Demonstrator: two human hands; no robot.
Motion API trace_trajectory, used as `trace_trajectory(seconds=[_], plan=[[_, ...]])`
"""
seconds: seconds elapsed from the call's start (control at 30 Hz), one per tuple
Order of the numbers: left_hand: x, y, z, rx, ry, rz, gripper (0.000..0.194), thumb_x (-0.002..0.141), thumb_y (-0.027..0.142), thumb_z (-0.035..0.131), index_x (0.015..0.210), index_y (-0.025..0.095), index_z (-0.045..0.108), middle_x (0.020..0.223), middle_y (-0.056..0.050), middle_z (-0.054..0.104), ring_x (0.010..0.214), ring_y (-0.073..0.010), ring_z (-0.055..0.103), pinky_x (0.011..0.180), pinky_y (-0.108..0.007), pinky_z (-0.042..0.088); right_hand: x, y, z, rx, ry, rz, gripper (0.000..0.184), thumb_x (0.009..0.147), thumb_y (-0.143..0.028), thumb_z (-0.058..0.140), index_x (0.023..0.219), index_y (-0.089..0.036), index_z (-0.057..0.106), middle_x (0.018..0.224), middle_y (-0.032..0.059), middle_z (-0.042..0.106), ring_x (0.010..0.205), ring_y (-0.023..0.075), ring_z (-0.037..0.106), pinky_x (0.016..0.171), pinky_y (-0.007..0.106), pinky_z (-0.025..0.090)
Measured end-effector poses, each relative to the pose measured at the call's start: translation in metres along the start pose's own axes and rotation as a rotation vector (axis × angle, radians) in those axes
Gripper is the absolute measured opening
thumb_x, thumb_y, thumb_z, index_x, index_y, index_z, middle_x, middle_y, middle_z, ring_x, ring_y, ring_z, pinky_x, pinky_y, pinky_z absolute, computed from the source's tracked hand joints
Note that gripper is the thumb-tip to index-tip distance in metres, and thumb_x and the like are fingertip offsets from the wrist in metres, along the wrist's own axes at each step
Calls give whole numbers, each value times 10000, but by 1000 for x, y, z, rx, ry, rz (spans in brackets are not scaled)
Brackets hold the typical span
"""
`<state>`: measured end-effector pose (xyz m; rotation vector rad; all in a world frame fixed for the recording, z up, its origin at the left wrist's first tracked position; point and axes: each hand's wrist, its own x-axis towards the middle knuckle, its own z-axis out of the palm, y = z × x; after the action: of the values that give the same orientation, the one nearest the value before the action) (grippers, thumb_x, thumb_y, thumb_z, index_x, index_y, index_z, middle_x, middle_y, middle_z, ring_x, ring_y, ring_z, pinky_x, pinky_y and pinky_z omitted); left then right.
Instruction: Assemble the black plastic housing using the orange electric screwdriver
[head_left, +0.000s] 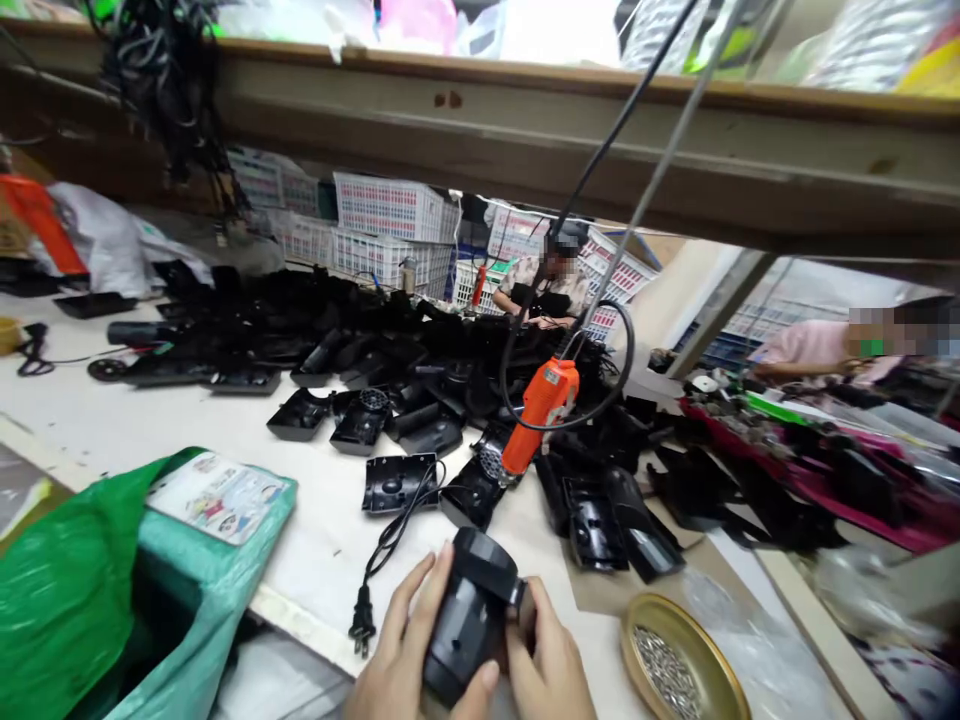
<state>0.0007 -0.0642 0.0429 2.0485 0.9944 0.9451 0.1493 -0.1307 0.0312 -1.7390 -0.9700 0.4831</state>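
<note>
Both my hands hold one black plastic housing (469, 610) low in the middle of the view, close to the table's near edge. My left hand (401, 650) wraps its left side, fingers curled along it and thumb under it. My right hand (551, 665) grips its right side, with the fingers pressed against the shell. A black power cord with a plug (363, 625) trails from the parts toward my left hand. An orange electric screwdriver (538, 410) hangs from a cable just above and beyond the housing.
A heap of black housing parts (360, 350) covers the white table. A gold dish of small screws (679, 660) sits at my right. A green bag-lined bin (112, 590) stands left. White crates (390, 220) are stacked behind. Two other people work beyond, at the back and far right.
</note>
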Motion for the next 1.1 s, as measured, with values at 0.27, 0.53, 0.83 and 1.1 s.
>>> trace_trajectory(seconds=[0.27, 0.53, 0.83, 1.1], plan=[[2, -4, 5, 370, 12, 192, 733, 820, 223, 643, 1495, 443, 462, 1501, -44, 548, 1173, -267, 711, 776, -324, 677, -7, 14, -32, -226, -56, -304, 732, 937, -700, 565, 1482, -233, 429, 1381, 146, 496, 1228, 329, 537, 972, 409, 488], [5, -16, 10, 428, -9, 348, 813, 832, 222, 604, 1589, 289, 314, 1465, -108, 589, 1212, -257, 690, 871, -323, 657, -5, -6, -8, -136, -29, -292, 367, 1111, -421, 413, 1464, -427, 512, 1010, 24, 604, 890, 204, 614, 833, 273, 513], [4, -12, 5, -40, 28, -42, 533, 906, 372, 594, 1416, 303, 454, 1391, -55, 620, 1289, -235, 612, 1088, -393, 534, -7, -10, -8, -15, -14, -211, 359, 1105, -447, 397, 1395, -391, 602, 986, 46, 600, 886, 223, 621, 801, 286, 544], [3, -11, 6, 81, 70, 48, 525, 908, 372, 602, 1406, 291, 461, 1412, -76, 585, 1309, -243, 588, 1058, -405, 553, -9, -14, -4, 48, -29, -209, 340, 1090, -445, 447, 1368, -385, 635, 914, 35, 588, 810, 217, 617, 747, 292, 549]])
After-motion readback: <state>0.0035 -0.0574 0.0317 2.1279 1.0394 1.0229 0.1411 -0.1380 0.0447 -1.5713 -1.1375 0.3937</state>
